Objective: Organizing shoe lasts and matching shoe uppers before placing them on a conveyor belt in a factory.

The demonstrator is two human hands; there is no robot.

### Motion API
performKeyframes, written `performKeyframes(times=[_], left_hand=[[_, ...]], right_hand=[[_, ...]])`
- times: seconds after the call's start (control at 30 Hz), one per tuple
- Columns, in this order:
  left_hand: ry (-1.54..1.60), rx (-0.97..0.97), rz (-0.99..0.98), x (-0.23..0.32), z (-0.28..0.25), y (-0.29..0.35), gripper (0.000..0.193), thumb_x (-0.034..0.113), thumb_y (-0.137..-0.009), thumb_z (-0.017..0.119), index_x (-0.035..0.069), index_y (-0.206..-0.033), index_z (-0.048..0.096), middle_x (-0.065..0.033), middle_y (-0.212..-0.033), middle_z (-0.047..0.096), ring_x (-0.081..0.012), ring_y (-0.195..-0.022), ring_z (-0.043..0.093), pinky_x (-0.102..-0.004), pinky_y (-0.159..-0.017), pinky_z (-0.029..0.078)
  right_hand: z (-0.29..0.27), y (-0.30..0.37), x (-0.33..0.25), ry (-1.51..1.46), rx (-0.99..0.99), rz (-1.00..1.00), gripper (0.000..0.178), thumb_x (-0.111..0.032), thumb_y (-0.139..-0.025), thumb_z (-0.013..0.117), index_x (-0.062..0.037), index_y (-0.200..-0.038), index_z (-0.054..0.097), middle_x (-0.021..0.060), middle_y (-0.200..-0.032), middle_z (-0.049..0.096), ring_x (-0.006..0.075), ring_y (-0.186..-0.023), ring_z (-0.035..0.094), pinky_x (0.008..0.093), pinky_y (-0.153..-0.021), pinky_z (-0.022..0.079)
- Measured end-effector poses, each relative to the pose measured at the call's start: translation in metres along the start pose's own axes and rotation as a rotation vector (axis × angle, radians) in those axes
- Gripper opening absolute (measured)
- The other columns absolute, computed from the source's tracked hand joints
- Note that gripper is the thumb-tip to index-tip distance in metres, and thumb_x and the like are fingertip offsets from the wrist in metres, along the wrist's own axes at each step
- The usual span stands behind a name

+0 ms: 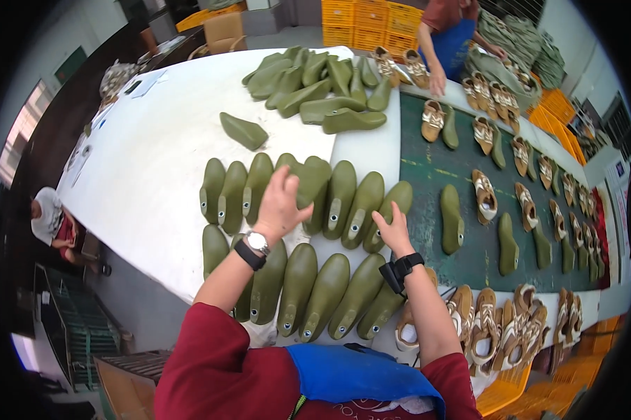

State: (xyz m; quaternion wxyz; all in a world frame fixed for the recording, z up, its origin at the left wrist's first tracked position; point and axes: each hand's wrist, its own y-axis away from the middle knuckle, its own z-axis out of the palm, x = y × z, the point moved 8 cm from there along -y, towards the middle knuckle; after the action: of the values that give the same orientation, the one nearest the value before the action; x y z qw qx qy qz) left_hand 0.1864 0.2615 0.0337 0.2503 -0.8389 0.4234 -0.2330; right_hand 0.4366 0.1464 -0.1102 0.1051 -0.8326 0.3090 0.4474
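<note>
Green shoe lasts stand side by side in two rows on the white table. Over the middle of the far row is my left hand, its fingers stretched and the thumb apart. Partly hidden behind it, a tilted green last overlaps its neighbours. My right hand, thumb and fingers apart, is at the near end of the rightmost last in that row; whether it touches cannot be made out. Below my wrists runs the near row of lasts, partly covered by my left forearm.
A heap of loose lasts lies at the far side, with a single last nearer. On the right, a green conveyor belt carries lasts and brown-white shoes. More shoes line its near edge. A co-worker stands across.
</note>
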Motion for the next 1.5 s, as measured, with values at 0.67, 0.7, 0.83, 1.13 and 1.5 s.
performKeyframes(times=[0.67, 0.7, 0.83, 1.13, 1.5], left_hand=[[-0.054, -0.644, -0.939, -0.334, 0.132, -0.049, 0.08, 0.035, -0.076, 0.064, 0.0, -0.138, 0.027, -0.0249, -0.115, 0.059, -0.0366, -0.108, 0.057, -0.0403, -0.091, 0.046], [-0.047, -0.636, -0.938, -0.345, 0.148, -0.052, 0.08, 0.035, -0.076, 0.064, 0.0, -0.138, 0.027, -0.0249, -0.115, 0.059, -0.0366, -0.108, 0.057, -0.0403, -0.091, 0.046], [0.186, -0.313, -1.336, -0.397, 0.189, -0.021, 0.104, 0.043, -0.077, 0.062, -0.009, -0.142, 0.0, -0.0281, -0.131, 0.047, -0.0348, -0.12, 0.05, -0.0368, -0.102, 0.039], [0.823, -0.057, -1.58, -0.419, 0.212, 0.006, 0.04, 0.027, -0.066, 0.079, 0.004, -0.095, 0.064, -0.0093, -0.088, 0.064, -0.0217, -0.077, 0.06, -0.0356, -0.065, 0.049], [1.557, -0.062, -1.475, -0.229, 0.038, 0.064, 0.026, 0.022, -0.094, 0.052, 0.007, -0.114, 0.053, -0.0104, -0.109, 0.058, -0.0252, -0.104, 0.056, -0.0487, -0.09, 0.049]], right_hand=[[0.013, -0.002, -0.01, 0.419, 0.064, -0.088, 0.063, -0.034, -0.08, 0.068, -0.0097, -0.131, 0.041, 0.0288, -0.126, 0.036, 0.0459, -0.109, 0.047, 0.0457, -0.089, 0.044], [0.012, -0.001, -0.012, 0.434, 0.069, -0.085, 0.061, -0.032, -0.08, 0.068, -0.0096, -0.13, 0.042, 0.0292, -0.126, 0.036, 0.0468, -0.109, 0.047, 0.0462, -0.089, 0.044], [0.016, 0.006, -0.022, 0.449, 0.043, -0.065, 0.056, -0.029, -0.08, 0.068, -0.0093, -0.126, 0.044, 0.0278, -0.126, 0.036, 0.046, -0.109, 0.047, 0.0469, -0.089, 0.045], [0.019, 0.002, -0.018, 0.465, 0.089, -0.036, 0.051, -0.024, -0.08, 0.067, -0.0104, -0.124, 0.044, 0.0279, -0.129, 0.035, 0.0466, -0.113, 0.045, 0.0477, -0.088, 0.045], [0.024, -0.008, -0.009, 0.455, 0.108, -0.076, 0.051, -0.023, -0.08, 0.065, -0.0136, -0.125, 0.044, 0.03, -0.127, 0.036, 0.0471, -0.11, 0.048, 0.048, -0.087, 0.047]])
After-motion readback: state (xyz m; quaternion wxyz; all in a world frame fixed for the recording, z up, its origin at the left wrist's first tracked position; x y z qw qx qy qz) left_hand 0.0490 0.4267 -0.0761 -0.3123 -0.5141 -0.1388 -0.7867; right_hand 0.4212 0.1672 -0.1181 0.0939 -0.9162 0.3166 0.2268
